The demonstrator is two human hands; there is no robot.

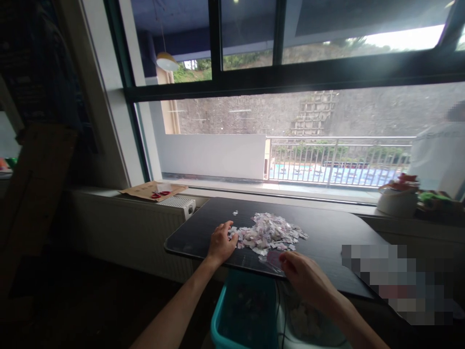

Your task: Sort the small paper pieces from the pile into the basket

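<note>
Clear plastic, a limp little piece [273, 261], is gripped between my right fingers [286, 258] at the near edge of the dark worktop [329, 230]. My left fingers [225, 227] are parted and loosely curved, grasping nothing, at the left fringe of a heap of paper scraps [272, 230]; I can't tell whether they touch it. The scraps, white and pale mauve, lie piled on the worktop between my hands and beyond them, with one small stray bit [235, 213] apart on the far left.

Below the near edge stands a teal bin [215, 327], its dark contents too dim for me to make out. Just right of it is a pale container [290, 343] with light, indistinct matter inside; my right forearm [337, 303] covers part of it, and dark cords [278, 303] hang between the two.

A blurred-out patch [403, 281] hides the worktop's right corner. On the windowsill behind that end, a white pot [395, 202] holds something reddish [405, 182], beside a green item [434, 196]. To my left, red-handled scissors [161, 195] rest on brown cardboard [140, 190] by the radiator [131, 230]. Outside the window, a person in white [438, 150] stands at right.
</note>
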